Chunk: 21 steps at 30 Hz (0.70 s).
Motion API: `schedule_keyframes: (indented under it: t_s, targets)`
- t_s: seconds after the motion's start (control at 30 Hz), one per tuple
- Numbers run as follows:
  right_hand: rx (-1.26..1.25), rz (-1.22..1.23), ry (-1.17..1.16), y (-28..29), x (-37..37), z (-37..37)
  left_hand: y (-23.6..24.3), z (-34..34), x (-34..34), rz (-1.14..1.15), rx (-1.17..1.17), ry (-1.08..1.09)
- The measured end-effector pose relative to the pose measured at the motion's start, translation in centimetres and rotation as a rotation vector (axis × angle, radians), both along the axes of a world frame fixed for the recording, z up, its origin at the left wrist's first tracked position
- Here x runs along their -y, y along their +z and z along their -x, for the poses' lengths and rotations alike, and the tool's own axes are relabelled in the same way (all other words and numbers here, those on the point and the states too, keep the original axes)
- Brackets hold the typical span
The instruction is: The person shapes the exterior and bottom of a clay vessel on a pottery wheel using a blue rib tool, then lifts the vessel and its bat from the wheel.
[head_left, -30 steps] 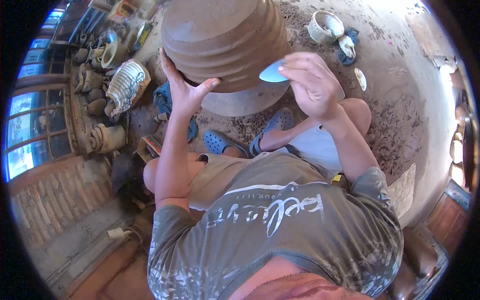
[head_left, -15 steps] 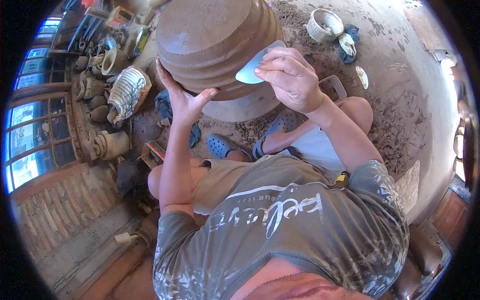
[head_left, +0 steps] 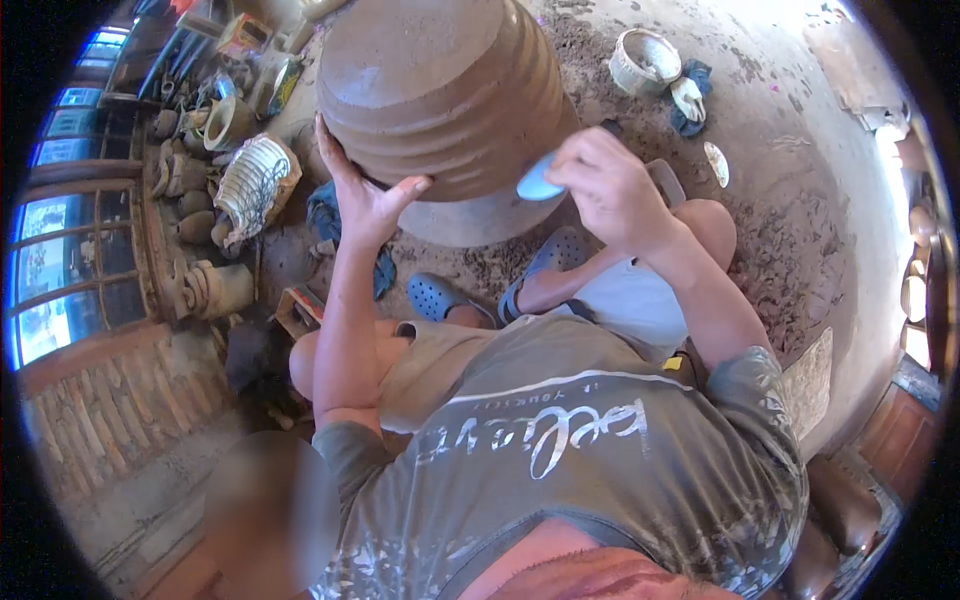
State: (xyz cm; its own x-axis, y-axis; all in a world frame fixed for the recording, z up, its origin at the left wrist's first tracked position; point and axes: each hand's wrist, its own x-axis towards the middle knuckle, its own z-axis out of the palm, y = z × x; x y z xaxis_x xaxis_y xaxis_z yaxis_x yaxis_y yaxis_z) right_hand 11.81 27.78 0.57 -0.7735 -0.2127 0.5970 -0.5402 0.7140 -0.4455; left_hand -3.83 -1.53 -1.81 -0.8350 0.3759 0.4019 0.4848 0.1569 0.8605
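A large brown clay pot (head_left: 450, 110), ringed with ridges, stands in front of me on a pale round base (head_left: 470, 222). My left hand (head_left: 368, 205) lies spread against the pot's lower left side, thumb apart along the wall; some of its fingertips are hidden behind the clay. Pinched between the fingers of my right hand (head_left: 615, 190) is a thin light-blue scraper (head_left: 540, 178), like a potter's rib. The scraper is at the pot's lower right edge; I cannot tell whether it touches. The right hand is slightly blurred.
A clay-smeared tub (head_left: 645, 62) and a dark blue cloth (head_left: 690, 120) lie on the floor at the far right. At left are a ribbed plaster-like piece (head_left: 258, 185), several small pots and a stacked pale vessel (head_left: 217, 288). Clay scraps (head_left: 790, 265) cover the floor at right.
My right hand has moved right and down with the scraper, off the pot's side wall and turned. My left hand stays on the pot. A blurred shape now shows at lower left.
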Motion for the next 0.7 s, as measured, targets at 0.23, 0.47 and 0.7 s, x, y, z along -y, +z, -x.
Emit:
schedule_keyframes:
  t_s: [0.23,0.47,0.7]
  targets:
    - [-0.346,0.14,0.04,-1.6,1.8,2.2,-0.4,0.4,0.5,-0.019,0.03,-0.026]
    - [-0.377,0.128,0.027,-2.6,2.5,2.7,-0.5,0.3,0.9,0.026,0.019,-0.018]
    - [-0.276,0.082,-0.012,-1.7,2.6,2.1,-0.1,-0.4,0.1,-0.073,0.07,-0.064]
